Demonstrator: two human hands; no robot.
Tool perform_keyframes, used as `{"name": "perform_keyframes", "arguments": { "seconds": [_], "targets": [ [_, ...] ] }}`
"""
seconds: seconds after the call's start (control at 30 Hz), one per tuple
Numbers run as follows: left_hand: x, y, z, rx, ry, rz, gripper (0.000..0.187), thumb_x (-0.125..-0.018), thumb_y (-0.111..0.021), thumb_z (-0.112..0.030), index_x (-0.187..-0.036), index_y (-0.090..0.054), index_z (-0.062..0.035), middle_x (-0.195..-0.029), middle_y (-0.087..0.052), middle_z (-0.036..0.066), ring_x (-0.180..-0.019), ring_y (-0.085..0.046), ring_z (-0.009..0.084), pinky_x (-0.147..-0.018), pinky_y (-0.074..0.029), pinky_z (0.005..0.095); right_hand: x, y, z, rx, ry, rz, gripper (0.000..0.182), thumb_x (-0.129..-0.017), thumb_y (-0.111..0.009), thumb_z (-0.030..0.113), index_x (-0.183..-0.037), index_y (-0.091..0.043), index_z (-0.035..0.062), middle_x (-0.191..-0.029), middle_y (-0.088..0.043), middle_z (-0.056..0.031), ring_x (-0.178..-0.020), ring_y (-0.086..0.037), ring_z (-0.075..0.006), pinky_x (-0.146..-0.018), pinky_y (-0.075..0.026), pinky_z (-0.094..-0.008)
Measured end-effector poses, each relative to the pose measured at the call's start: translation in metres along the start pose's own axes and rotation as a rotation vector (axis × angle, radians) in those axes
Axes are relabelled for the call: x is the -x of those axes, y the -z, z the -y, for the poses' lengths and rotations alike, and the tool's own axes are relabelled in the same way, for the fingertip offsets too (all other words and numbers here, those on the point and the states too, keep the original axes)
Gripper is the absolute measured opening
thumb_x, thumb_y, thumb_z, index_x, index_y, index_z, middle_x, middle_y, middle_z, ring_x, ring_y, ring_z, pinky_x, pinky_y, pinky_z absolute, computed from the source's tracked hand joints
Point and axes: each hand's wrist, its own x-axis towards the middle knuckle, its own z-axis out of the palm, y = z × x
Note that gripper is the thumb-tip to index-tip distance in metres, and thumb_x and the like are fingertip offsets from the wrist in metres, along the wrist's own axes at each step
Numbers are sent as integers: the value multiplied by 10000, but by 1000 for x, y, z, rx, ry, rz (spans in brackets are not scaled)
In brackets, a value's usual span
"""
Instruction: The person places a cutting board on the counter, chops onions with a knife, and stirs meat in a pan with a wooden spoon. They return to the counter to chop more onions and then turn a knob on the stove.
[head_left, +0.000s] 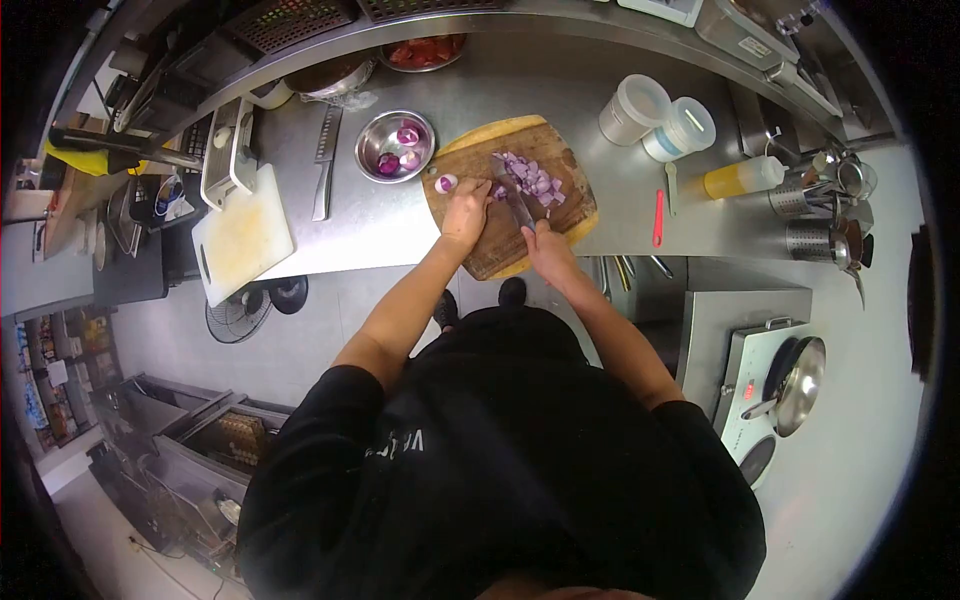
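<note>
My right hand [548, 250] is wrapped round the handle of a kitchen knife [520, 208], whose blade points away from me over the wooden cutting board [490, 250]. My left hand [465, 215] is closed, fingertips pressing a piece of red onion [498, 191] against the board, just left of the blade. Chopped red onion [535, 180] lies in a loose heap beyond and right of the knife. A peeled onion piece [446, 183] rests near the board's left edge. Left of the board, a steel bowl [361, 150] holds several red onion pieces.
Another knife [324, 165] and a white cutting board [245, 240] lie to the left. Two white tubs [635, 108], a red-handled utensil [658, 220] and a yellow squeeze bottle [740, 178] are on the right. A shelf [560, 22] overhangs the counter's back. A pan [800, 390] sits on a cooktop.
</note>
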Motion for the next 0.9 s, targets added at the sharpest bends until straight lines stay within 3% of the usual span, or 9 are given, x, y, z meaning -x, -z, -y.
{"name": "perform_keyframes", "arguments": {
  "seconds": [0.2,0.33,0.4,0.53,0.6,0.73,0.83,0.9],
  "targets": [
    [1,3,-7,57,13,-38,261,-748,-639,4,-1008,-656,24,-967,-625,186,-915,-596,364,-811,-487,403,-14,-10,5,3,-29,9,386,-970,-409,335,-935,-458,-46,-735,-611,-302,-730,-609,-472,-654,-484,-540],
    [-4,4,-9,13,0,-15,195,-767,-671,-54,-951,-686,11,-944,-648,171,-863,-618,341,-766,-501,385,-15,-23,-6,-29,-22,10,391,-969,-408,338,-949,-458,-49,-758,-614,-307,-746,-606,-477,-674,-480,-546],
    [-5,0,-6,-20,-15,15,167,-776,-667,-66,-925,-693,5,-928,-651,164,-852,-619,337,-754,-502,388,-19,-40,-20,102,183,-248,397,-983,-392,352,-927,-447,-38,-631,-599,-249,-510,-599,-398,-523,-486,-498],
    [-4,-4,-1,-64,-43,12,129,-804,-642,-96,-883,-696,-10,-911,-653,151,-838,-618,334,-743,-502,397,-12,-35,-32,142,193,-238,385,-982,-399,346,-918,-453,-29,-611,-590,-242,-480,-594,-378,-486,-483,-476],
    [-4,-2,-2,-67,-54,13,127,-811,-633,-102,-877,-695,-13,-912,-652,149,-839,-618,334,-746,-502,398,1,-13,-23,11,14,-53,383,-981,-400,348,-914,-461,-24,-601,-584,-239,-475,-592,-376,-492,-480,-475],
    [-2,-3,-5,-71,-49,27,121,-811,-627,-103,-860,-692,-13,-919,-652,138,-873,-610,326,-765,-498,389,12,7,-19,-7,34,-11,383,-982,-396,355,-920,-466,-17,-586,-578,-232,-457,-588,-359,-485,-473,-470],
    [-4,-3,-3,-79,-27,64,142,-811,-591,-99,-875,-690,-18,-937,-642,137,-913,-592,320,-799,-485,390,13,10,-20,40,26,24,388,-981,-394,361,-922,-466,-16,-602,-583,-238,-487,-591,-382,-500,-467,-490],
    [-6,-1,-5,-93,-17,98,169,-812,-557,-95,-892,-688,-23,-951,-632,138,-940,-578,316,-827,-475,394,15,9,-23,80,124,-80,390,-979,-398,365,-929,-467,-16,-651,-595,-257,-585,-604,-425,-559,-465,-519]
  ]
}}
